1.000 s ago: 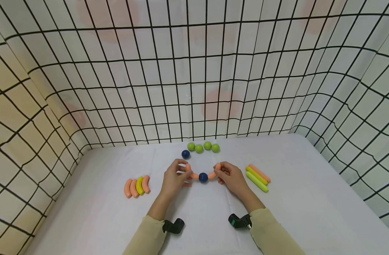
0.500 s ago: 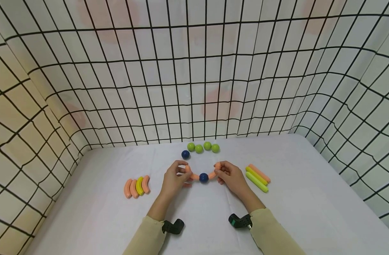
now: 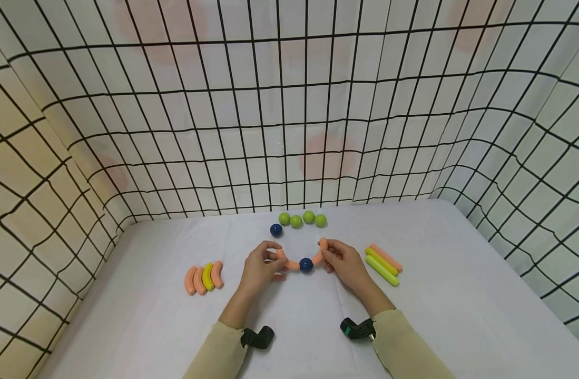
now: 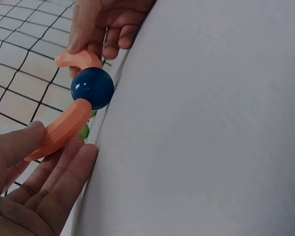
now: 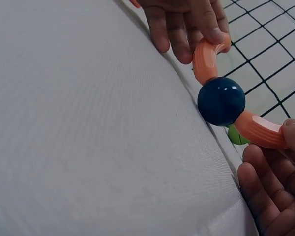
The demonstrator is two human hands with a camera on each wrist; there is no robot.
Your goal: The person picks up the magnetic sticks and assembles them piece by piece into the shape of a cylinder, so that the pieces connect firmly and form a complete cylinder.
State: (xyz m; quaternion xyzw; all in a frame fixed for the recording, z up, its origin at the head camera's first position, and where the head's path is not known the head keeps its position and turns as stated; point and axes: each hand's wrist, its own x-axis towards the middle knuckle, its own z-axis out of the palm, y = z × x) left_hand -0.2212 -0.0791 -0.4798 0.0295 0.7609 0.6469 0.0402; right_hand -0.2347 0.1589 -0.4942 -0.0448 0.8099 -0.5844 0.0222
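Note:
A dark blue ball (image 3: 306, 265) joins two curved orange rods into a wide arc above the white table. My left hand (image 3: 259, 266) pinches the left curved rod (image 4: 64, 130) between thumb and fingers. At the other side, the right curved rod (image 5: 260, 132) is gripped by my right hand (image 3: 344, 263), thumb on top. Both wrist views show each rod's inner end touching the ball (image 5: 221, 101). An orange piece (image 3: 280, 277) lies by the left hand's fingers, partly hidden.
Curved orange and yellow rods (image 3: 207, 277) lie in a row at left. Straight orange, yellow and lime rods (image 3: 382, 267) lie at right. Several green balls (image 3: 296, 221) and another dark blue ball (image 3: 276, 230) sit near the back edge. Black netting (image 3: 289, 126) encloses the table.
The joined ball has shifted slightly right. The right rod's outer end has risen a little, while my left hand and its rod have come slightly lower.

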